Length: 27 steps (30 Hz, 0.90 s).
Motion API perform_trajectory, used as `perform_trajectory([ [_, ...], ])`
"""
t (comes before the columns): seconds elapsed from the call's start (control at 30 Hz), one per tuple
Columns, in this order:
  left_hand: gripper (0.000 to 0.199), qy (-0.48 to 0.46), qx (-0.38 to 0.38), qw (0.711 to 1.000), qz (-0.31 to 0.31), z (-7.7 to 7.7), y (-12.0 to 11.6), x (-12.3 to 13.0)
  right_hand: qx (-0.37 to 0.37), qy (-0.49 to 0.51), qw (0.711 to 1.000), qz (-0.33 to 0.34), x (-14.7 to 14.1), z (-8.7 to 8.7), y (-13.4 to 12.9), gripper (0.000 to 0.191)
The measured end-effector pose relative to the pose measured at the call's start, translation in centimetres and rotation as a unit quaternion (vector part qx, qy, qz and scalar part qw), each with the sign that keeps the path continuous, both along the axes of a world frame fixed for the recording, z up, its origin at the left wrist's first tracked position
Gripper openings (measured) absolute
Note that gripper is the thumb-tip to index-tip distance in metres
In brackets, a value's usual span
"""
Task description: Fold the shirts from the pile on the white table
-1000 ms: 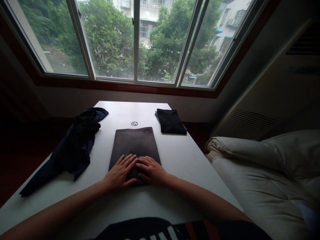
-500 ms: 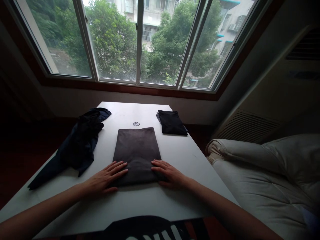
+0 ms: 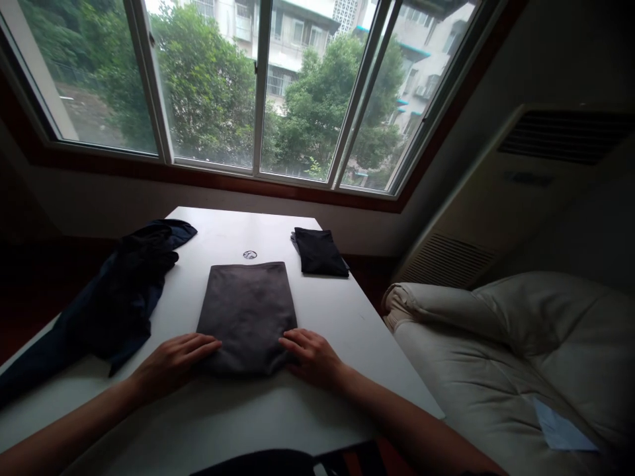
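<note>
A dark grey folded garment [image 3: 248, 311] lies as a neat rectangle on the white table [image 3: 342, 344] in front of me. At its near left corner, my left hand [image 3: 173, 360] has its fingers closed together over the edge, with the thumb hidden. My right hand [image 3: 312, 357] holds the near right edge, fingers bent on top and the thumb low beside the cloth. The near edge of the garment bulges slightly between the hands.
Crumpled dark clothes [image 3: 119, 284] hang over the table's left edge. A small folded black stack [image 3: 321, 252] sits at the far right edge. Beyond are a round logo [image 3: 250, 254] and a window [image 3: 213, 99]. A pale sofa [image 3: 461, 350] with a light paper-like sheet [image 3: 563, 426] stands right.
Both hands have gone from lying flat with fingers spread on the grey garment to closing at its near side edges. The view has turned somewhat to the right.
</note>
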<state>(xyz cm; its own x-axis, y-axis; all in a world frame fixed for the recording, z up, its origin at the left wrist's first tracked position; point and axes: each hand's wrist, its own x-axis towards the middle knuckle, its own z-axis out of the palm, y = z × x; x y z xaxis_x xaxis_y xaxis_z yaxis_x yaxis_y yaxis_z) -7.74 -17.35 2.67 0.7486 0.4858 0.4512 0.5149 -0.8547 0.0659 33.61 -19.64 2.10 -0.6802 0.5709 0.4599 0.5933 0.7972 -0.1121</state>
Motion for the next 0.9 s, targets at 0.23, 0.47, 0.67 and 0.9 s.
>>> perform_trajectory([
  [0.23,0.032,-0.079,0.065,0.993,0.057,3.7,1.1,1.2,-0.006,-0.026,1.000,-0.011,-1.1,0.4,0.4,0.053],
  [0.47,0.027,0.047,-0.121,0.988,0.088,8.3,4.3,0.2,-0.080,0.049,0.995,-0.044,-0.1,5.9,2.6,0.026],
  [0.67,0.026,-0.011,-0.200,0.979,0.047,15.1,4.6,-1.4,-0.063,0.166,0.984,-0.009,0.9,14.0,3.1,0.024],
  [0.9,0.023,-0.282,-0.181,0.941,0.038,22.3,2.5,-0.1,-0.040,0.311,0.949,-0.021,2.9,22.9,0.5,0.021],
])
